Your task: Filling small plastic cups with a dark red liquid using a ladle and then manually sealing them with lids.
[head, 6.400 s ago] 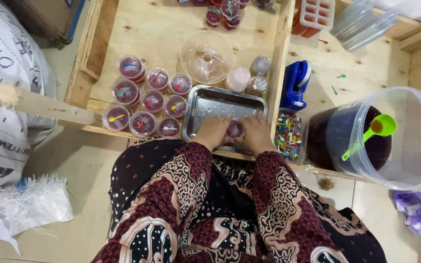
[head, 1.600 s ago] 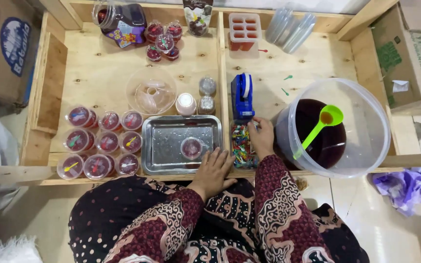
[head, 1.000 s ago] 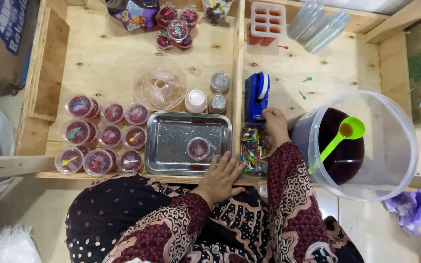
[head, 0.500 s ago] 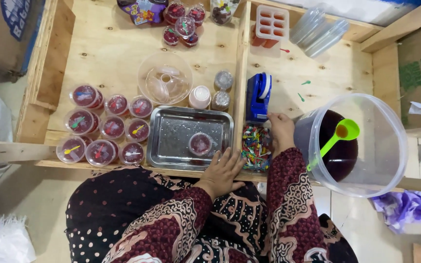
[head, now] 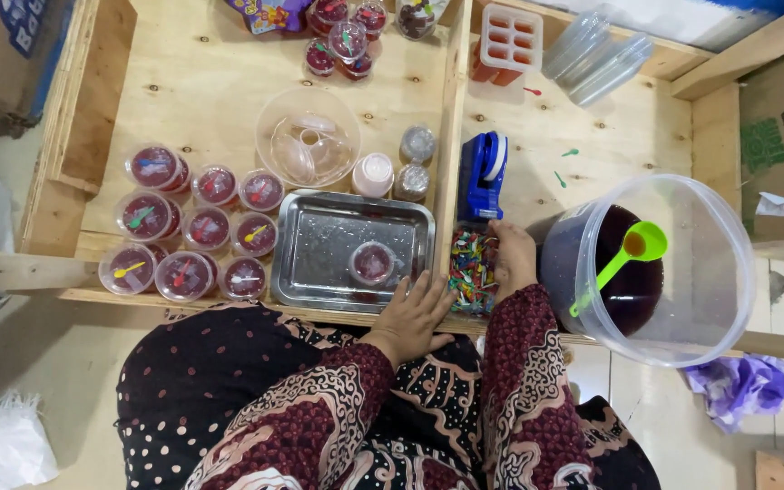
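My left hand [head: 413, 313] lies flat, fingers spread and open, on the near right corner of the rectangular stainless steel tray [head: 319, 247], gripping nothing. On that tray, just beyond my fingertips, stands one small clear plastic cup of dark red jelly [head: 373, 263], upright and not touched by either hand. My right hand [head: 511, 259] rests in the clear container of small multicoloured plastic spoons [head: 471, 269], fingers curled down among them; whether it has hold of a spoon I cannot tell, as the fingertips are hidden. Just beyond that hand stands a blue tape dispenser [head: 483, 176]. To the right of it sits a large clear plastic bucket of dark red liquid [head: 651, 268] with a bright green plastic ladle [head: 622, 259] leaning inside. Left of the tray, a cluster of filled jelly cups with coloured spoons on their lids [head: 191, 235] stands on the pale plywood work surface [head: 192, 82]. Beyond the tray sits a clear round plastic bowl [head: 308, 137] holding clear lids, with a pink-topped cup [head: 373, 174] just beside it.
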